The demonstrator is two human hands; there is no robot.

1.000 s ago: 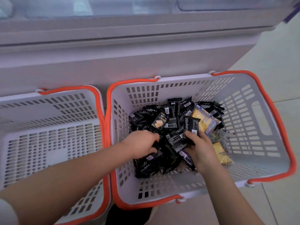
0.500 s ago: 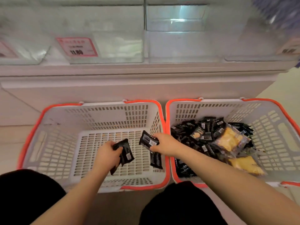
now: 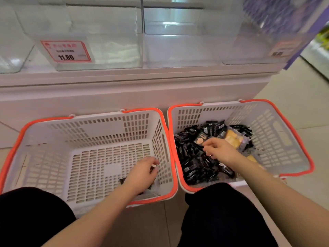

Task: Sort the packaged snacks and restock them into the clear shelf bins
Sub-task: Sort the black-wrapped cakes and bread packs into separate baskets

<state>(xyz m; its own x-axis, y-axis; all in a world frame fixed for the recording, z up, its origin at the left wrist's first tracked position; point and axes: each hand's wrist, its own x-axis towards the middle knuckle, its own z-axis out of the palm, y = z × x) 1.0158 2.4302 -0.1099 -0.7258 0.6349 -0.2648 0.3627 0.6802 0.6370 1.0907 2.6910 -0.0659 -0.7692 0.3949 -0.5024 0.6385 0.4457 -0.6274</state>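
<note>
Two baskets on floor below clear shelf bins (image 3: 99, 50). My left hand (image 3: 142, 173) curled over black packets (image 3: 122, 180); right hand (image 3: 219, 150) loosely curled above the pile (image 3: 195, 163), grip unclear.

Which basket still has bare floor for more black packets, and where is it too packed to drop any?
The left basket has bare grid floor from its far wall to the left hand, beside a few black packets. The right basket is crowded: black and yellow packets fill it around the right hand.

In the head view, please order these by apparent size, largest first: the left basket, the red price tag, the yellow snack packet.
1. left basket
2. red price tag
3. yellow snack packet, partly hidden, so this rank is uncertain.
</note>
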